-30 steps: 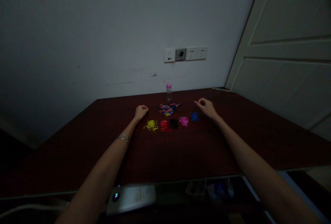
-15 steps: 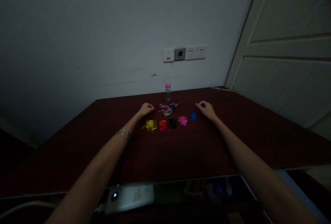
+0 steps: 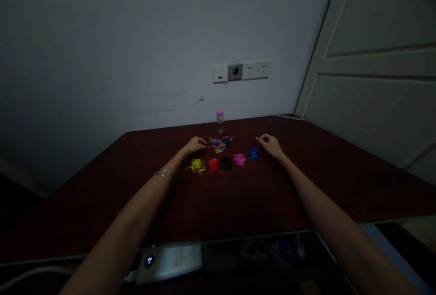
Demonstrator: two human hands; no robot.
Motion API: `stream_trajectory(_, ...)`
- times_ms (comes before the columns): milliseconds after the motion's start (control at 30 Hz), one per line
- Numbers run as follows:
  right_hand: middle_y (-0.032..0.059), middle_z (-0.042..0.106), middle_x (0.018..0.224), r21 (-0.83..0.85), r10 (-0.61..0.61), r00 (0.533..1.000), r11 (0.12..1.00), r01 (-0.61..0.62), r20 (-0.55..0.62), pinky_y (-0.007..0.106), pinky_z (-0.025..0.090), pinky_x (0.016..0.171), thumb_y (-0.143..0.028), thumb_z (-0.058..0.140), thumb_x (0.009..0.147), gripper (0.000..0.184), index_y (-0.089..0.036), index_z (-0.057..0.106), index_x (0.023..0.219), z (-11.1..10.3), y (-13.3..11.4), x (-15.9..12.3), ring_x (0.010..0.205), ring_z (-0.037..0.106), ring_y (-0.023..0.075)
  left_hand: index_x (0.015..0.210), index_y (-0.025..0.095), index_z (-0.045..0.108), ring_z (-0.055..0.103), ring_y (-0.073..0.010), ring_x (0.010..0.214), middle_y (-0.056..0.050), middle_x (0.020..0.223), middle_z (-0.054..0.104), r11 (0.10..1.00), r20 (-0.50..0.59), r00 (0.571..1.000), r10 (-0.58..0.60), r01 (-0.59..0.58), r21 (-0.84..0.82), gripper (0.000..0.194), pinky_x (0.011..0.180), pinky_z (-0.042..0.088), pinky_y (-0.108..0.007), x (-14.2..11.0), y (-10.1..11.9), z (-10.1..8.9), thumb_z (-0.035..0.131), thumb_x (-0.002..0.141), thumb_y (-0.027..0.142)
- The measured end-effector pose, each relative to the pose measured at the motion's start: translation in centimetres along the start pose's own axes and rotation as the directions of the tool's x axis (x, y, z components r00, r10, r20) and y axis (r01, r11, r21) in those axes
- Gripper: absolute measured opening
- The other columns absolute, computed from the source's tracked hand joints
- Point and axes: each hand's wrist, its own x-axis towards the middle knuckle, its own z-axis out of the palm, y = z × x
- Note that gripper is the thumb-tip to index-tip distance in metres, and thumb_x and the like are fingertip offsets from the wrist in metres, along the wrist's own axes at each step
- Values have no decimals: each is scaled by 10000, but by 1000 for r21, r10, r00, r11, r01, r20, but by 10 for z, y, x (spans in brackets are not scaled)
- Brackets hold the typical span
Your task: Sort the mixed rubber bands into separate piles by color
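Your left hand (image 3: pixel 195 144) is at the mixed bands (image 3: pixel 218 145), where tangles could drag strays; its fingers' closure, like your right hand's (image 3: pixel 271 145), is unclear.

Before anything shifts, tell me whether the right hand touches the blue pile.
Apart: the head view shows tabletop between right hand and blue pile.

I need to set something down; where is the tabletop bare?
Between the red pile and the table's front edge; also between the right hand and the door. Crowded: the middle, around the mixed pile, with the left hand and bottle close.
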Motion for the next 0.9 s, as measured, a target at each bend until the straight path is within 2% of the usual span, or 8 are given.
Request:
stream_trajectory(233, 30, 554, 599, -10, 5, 1000, 1000, -5, 16, 268, 348, 545, -649, 494, 692, 477, -182, 519, 601, 0, -1, 0, 558, 476, 145, 815, 115, 700, 473, -98, 486, 18, 504, 551, 998, -81, 996, 47, -43, 54, 233, 502, 344, -207, 0, -4, 5, 632, 624, 228)
stream_trajectory(567, 24, 551, 588, -13, -17, 1000, 1000, 17, 26, 270, 357, 549, -594, 498, 715, 423, -187, 518, 601, 0, -3, -1, 565, 483, 148, 697, 107, 682, 475, -89, 474, 6, 501, 557, 999, -132, 991, 8, -14, -42, 140, 476, 338, -195, 3, -8, 3, 588, 628, 183)
stream_trajectory(733, 19, 550, 603, -27, -5, 1000, 1000, 6, 30, 266, 357, 557, -570, 514, 718, 398, -187, 523, 611, 0, 0, -1, 573, 485, 146, 711, 102, 664, 408, -59, 416, 23, 463, 512, 972, -188, 981, -58, 13, -233, 148, 421, 285, -178, 7, -1, 3, 613, 626, 213)
stream_trajectory(833, 16, 548, 608, -30, -8, 999, 1000, 9, 36, 266, 356, 564, -568, 508, 724, 398, -187, 521, 611, 1, 2, 0, 574, 485, 144, 772, 104, 653, 343, -35, 370, 34, 479, 498, 901, -215, 967, -138, 32, -432, 211, 377, 221, -174, 5, 16, -1, 636, 631, 260)
stream_trajectory(900, 14, 544, 602, -38, -10, 999, 999, 12, 39, 267, 355, 565, -573, 503, 724, 403, -187, 520, 607, 2, 3, 0, 571, 483, 144, 823, 110, 639, 333, -24, 366, 35, 510, 501, 829, -227, 962, -149, -4, -559, 257, 365, 194, -167, 2, 32, -6, 650, 633, 283)
